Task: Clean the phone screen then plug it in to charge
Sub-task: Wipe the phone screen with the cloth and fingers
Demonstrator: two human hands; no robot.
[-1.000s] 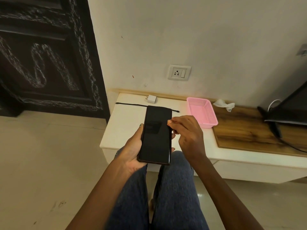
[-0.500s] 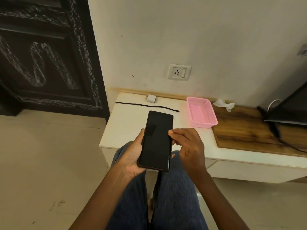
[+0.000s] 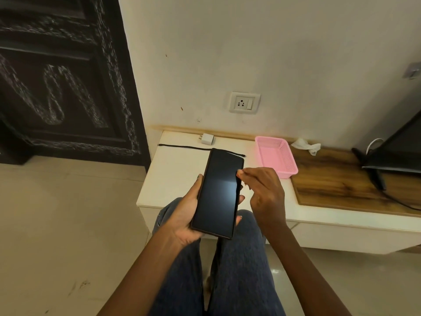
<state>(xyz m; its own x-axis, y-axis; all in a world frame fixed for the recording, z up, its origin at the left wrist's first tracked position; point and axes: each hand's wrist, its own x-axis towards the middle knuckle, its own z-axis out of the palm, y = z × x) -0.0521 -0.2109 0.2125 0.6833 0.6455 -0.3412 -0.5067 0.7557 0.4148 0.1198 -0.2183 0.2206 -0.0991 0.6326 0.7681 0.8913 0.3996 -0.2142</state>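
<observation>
- The left hand grasps the phone from below, thumb along its left edge and fingertips showing at its right edge.
- The phone is held above the knees and the front edge of the worktop, screen up and dark, its top end tilted away toward the wall.
- The right hand is at the phone's right edge, fingers curled and fingertips drawn together against that edge; whether anything is pinched between them cannot be told.
- A black cable lies stretched out on the worktop behind the phone, its right end showing past the phone's top corner.
- A white charger lies just behind the cable, near the wall.
- A wall socket sits above the worktop, nothing plugged into it.
- A pink basket stands to the right of the phone on the worktop.
- A crumpled white tissue lies beyond the basket on a wooden board.
- At the far right a dark screen stands with cords trailing over the board.
</observation>
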